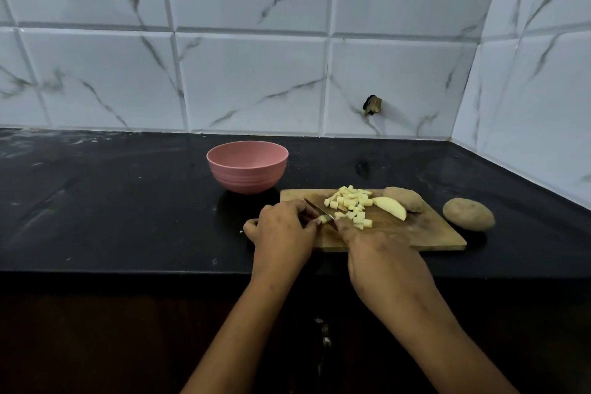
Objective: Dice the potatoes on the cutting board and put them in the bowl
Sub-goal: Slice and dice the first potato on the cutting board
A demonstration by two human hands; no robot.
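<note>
Wooden board lies on black counter, R of centre. Pink bowl stands upright on counter just behind board's far-L corner, not touching it. Dice: loose pile on board, far-middle area, w/ a few strays toward near side. Wedge, pale cut face showing, lies just R of pile, against unpeeled half at board's far-R corner. Whole potato sits on counter beside board's R edge, off board. L hand: fingertips curled, pinching small piece on board's L end. R hand: closed round knife; handle hidden under hand, blade angled far-L, at piece, next to L fingertips. Marbled tile wall behind counter.
</note>
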